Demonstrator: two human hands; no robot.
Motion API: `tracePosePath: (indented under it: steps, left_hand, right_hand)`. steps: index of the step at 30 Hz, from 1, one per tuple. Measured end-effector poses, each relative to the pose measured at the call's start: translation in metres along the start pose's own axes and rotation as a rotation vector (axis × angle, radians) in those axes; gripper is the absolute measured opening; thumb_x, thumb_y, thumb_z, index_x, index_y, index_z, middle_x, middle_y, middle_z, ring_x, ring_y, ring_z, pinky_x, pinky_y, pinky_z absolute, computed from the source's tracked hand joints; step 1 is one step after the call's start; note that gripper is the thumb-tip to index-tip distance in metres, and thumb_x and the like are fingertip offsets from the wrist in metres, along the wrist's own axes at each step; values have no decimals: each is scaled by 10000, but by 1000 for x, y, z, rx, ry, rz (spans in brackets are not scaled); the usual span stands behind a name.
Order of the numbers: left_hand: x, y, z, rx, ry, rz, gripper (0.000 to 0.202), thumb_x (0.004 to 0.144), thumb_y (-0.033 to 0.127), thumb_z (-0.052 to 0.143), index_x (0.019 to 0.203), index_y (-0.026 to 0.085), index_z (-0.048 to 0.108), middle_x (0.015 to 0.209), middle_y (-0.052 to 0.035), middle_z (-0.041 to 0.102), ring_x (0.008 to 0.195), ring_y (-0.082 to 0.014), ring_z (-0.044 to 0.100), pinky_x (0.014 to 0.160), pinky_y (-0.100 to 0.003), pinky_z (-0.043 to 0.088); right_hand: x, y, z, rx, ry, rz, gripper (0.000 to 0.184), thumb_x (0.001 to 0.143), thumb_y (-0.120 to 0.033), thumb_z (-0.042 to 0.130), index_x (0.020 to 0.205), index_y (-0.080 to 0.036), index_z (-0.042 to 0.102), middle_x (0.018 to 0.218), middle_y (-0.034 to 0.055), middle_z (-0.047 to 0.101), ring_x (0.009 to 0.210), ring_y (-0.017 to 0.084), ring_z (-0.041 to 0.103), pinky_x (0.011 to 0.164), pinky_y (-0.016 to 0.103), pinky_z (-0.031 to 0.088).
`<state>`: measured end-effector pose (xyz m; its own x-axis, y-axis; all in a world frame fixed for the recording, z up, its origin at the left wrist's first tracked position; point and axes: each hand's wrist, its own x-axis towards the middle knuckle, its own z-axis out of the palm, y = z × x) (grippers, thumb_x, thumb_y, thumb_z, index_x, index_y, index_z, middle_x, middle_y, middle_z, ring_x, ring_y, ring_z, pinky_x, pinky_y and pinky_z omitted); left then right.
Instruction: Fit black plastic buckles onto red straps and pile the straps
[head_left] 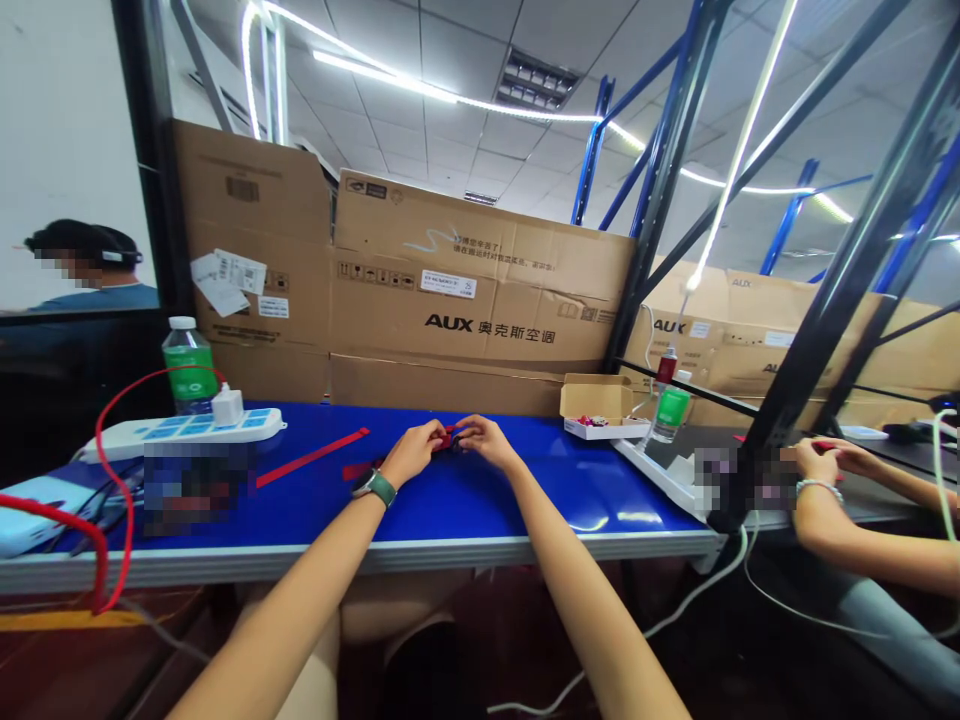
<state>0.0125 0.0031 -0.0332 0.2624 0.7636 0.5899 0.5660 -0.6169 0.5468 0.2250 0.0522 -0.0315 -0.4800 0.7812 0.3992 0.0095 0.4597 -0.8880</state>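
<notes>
While the left hand point(414, 452) and the right hand point(487, 442) meet over the middle of the blue desk point(525, 485), their fingers point(433, 431) are closed and grasping a small red-and-dark object point(450, 437); it sits just above the desktop between the two hands, mostly hidden by them, so its exact kind cannot be made out; a watch with a green strap point(377, 488) circles the left wrist; a long red strip point(311, 458) lies flat on the desk to the left of the hands, with a shorter red piece point(358, 470) near its end; further left stand a white power strip point(180, 436) with a white plug point(227, 405), a red cable point(105, 470) and a green-labelled water bottle point(187, 366); a blurred patch point(195, 488) covers part of the desk in front of the power strip; to the right, an open cardboard box point(596, 405) holds small colourful pieces; a second green-labelled bottle point(671, 412) stands beyond it; at the far right, a co-worker's hands point(817, 460) work at a separate dark surface, one wrist wearing a pale bracelet point(817, 487); large AUX cartons point(480, 290) are stacked behind the desk.
</notes>
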Motion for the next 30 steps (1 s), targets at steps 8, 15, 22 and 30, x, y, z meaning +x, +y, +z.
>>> tracePosePath:
  steps: [8, 15, 22, 30]
  left_hand:
    - [-1, 9, 2, -129, -97, 5, 136, 854, 177, 537, 933, 200, 645, 817, -18, 708, 745, -169, 648, 712, -257, 485]
    - [-1, 13, -1, -189, -51, -43, 138, 860, 215, 524, 938, 190, 635, 818, -13, 690, 614, -129, 579, 610, -239, 460]
    - [0, 3, 8, -318, -98, -102, 189, 842, 290, 580, 1004, 194, 567, 810, -12, 689, 612, -129, 601, 572, -232, 468]
    - [0, -2, 9, -248, -39, -73, 220, 864, 260, 551, 1076, 204, 552, 784, -7, 693, 640, -145, 647, 637, -263, 513]
  right_hand:
    - [-2, -9, 5, -13, 50, -18, 411, 589, -338, 845, 924, -171, 676, 850, 45, 726, 795, 184, 694, 753, 307, 549]
    - [-3, -14, 5, 41, 71, -21, 424, 588, -410, 851, 893, -169, 682, 826, 38, 718, 736, 171, 664, 665, 275, 536]
    - [-4, -12, 10, -43, 55, -46, 349, 602, -384, 830, 815, -169, 655, 814, 24, 692, 745, 166, 656, 715, 286, 537]
    - [-3, -9, 16, -24, -18, 116, 335, 732, -456, 717, 864, -153, 666, 651, 14, 672, 565, 151, 642, 549, 254, 523]
